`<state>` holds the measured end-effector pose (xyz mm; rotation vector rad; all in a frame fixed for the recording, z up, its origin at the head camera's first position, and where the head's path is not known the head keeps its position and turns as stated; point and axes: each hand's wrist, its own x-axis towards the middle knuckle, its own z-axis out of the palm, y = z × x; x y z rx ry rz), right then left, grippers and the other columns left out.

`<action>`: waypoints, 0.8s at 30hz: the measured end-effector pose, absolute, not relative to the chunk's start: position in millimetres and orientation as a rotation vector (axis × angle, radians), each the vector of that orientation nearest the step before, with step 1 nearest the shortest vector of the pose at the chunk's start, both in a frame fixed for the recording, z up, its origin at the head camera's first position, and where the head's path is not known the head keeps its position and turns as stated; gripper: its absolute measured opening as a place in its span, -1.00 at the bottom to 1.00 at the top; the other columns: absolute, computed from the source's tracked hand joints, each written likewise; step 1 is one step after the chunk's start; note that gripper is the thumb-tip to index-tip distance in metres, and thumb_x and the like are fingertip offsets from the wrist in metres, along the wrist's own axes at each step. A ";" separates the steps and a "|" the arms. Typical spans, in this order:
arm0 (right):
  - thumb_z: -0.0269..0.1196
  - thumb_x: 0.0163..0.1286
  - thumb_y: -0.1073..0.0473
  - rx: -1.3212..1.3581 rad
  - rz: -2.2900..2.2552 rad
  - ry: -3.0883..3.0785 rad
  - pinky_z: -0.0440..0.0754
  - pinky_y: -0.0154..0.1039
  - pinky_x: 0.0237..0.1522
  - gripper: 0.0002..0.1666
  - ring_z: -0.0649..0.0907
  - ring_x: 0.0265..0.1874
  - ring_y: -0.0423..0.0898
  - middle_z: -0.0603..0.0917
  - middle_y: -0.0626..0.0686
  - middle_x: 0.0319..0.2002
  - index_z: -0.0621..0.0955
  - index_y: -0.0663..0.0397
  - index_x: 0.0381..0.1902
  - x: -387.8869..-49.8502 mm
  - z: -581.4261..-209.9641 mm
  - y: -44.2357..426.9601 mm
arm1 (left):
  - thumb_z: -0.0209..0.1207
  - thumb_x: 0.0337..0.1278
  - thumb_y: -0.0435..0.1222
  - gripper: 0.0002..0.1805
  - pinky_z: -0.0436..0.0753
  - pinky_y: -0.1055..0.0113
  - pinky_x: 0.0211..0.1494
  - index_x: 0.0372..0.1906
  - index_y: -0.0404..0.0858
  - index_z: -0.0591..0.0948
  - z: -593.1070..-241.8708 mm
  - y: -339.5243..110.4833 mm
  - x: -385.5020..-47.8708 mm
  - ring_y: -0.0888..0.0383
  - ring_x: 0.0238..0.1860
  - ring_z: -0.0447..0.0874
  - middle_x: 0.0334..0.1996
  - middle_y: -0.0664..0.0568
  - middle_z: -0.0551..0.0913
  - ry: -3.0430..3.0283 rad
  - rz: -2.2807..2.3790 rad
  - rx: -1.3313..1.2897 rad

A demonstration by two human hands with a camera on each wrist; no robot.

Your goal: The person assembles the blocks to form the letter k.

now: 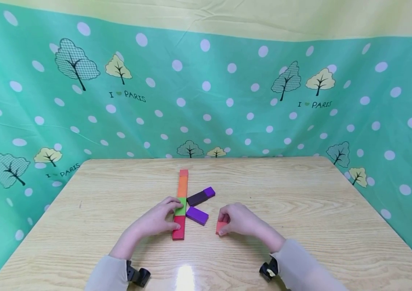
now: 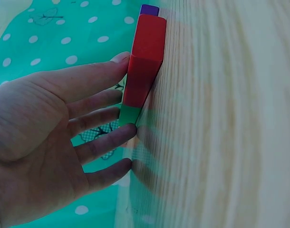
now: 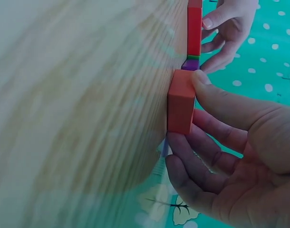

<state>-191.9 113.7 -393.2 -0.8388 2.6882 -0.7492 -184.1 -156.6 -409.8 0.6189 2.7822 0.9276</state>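
Note:
A straight row of flat blocks runs away from me in the head view: red block [image 1: 178, 228] nearest, then green block [image 1: 181, 211], orange block [image 1: 182, 186] and a small coral block [image 1: 183, 172]. My left hand [image 1: 158, 218] rests on the row, thumb on the red block and fingertips at the green one; its fingers look nearly straight in the left wrist view. My right hand [image 1: 240, 219] pinches another small coral block [image 3: 182, 102] between thumb and fingers, low at the tabletop. Whether that block touches the wood is hard to tell.
Right of the row, a purple block [image 1: 197, 216] slants toward me. A dark block [image 1: 196, 198] slants away, with a small violet block [image 1: 209, 192] at its far end. The wooden table [image 1: 282, 182] ends at a dotted green curtain [image 1: 228, 121].

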 end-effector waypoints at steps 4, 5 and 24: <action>0.45 -0.10 0.12 -0.810 -0.752 2.704 0.45 -0.41 -0.49 -0.77 0.45 -0.56 -0.28 0.52 -0.18 -0.60 0.59 0.00 -0.51 -193.0 -394.0 110.6 | 0.32 -0.12 -0.23 -0.39 0.46 0.06 0.18 0.14 -0.27 0.46 -408.9 -156.3 -183.5 0.02 0.05 0.46 0.18 -0.04 0.36 2.780 0.930 0.618; 0.45 -0.10 0.12 -0.799 -0.755 2.707 0.45 -0.42 -0.49 -0.77 0.45 -0.57 -0.27 0.52 -0.18 -0.60 0.59 0.00 -0.51 -193.4 -394.1 109.7 | 0.32 -0.12 -0.23 -0.39 0.45 0.06 0.18 0.14 -0.27 0.46 -408.7 -156.2 -183.4 0.02 0.05 0.46 0.18 -0.04 0.36 2.780 0.930 0.616; 0.43 -0.06 0.08 -0.618 -0.788 2.763 0.42 -0.38 -0.51 -0.75 0.46 -0.62 -0.25 0.54 -0.18 -0.62 0.59 0.03 -0.49 -194.8 -397.3 94.2 | 0.32 -0.12 -0.24 -0.39 0.46 0.07 0.17 0.14 -0.29 0.45 -410.3 -156.6 -183.9 0.02 0.04 0.47 0.16 -0.04 0.37 2.784 0.930 0.634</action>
